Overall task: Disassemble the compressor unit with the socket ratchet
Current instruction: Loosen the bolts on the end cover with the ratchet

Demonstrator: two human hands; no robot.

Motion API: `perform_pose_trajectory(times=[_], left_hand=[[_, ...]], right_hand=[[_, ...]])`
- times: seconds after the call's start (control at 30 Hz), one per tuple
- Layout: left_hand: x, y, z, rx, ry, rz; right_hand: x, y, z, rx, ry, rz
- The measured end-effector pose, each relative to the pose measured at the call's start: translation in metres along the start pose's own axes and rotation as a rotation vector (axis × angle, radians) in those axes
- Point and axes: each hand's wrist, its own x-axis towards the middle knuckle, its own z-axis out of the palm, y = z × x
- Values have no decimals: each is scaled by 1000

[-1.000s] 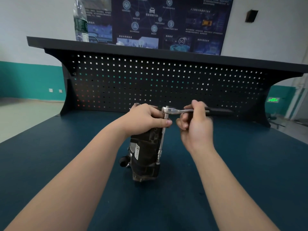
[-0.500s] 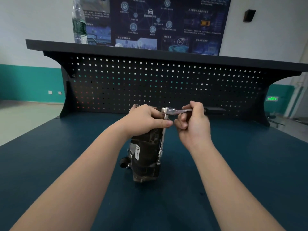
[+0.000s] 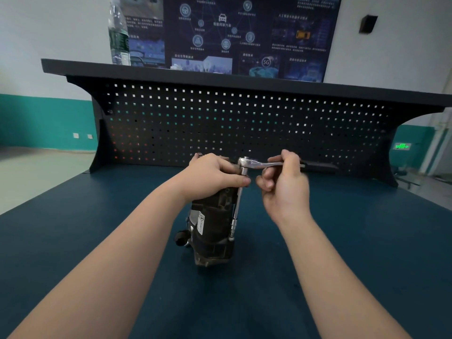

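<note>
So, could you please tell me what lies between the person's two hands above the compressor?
In the head view, the socket ratchet's head and its vertical extension bar stand between the left hand and right hand, alongside the compressor unit.

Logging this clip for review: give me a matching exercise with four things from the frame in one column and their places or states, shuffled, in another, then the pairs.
Things:
1. Compressor
2. Ratchet
3. Bottle
4. Left hand

Places or states:
A. On the shelf above the pegboard
B. Upright on the blue bench
C. Resting on top of the compressor
D. Handle gripped by the right hand, extension running down the compressor's side

Pairs: 1-B, 2-D, 3-A, 4-C
</note>
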Motion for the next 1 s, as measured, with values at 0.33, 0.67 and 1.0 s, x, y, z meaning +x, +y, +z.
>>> perform_pose_trajectory(times=[0.33, 0.67, 1.0], left_hand=[[-2, 0, -4, -14, -62, -1], [1, -3, -4, 16, -47, 16], [3, -7, -3, 10, -55, 42]], right_hand=[[10, -8, -6, 198, -88, 385], [-11, 6, -6, -460, -152, -515], [6, 5, -7, 38, -90, 51]])
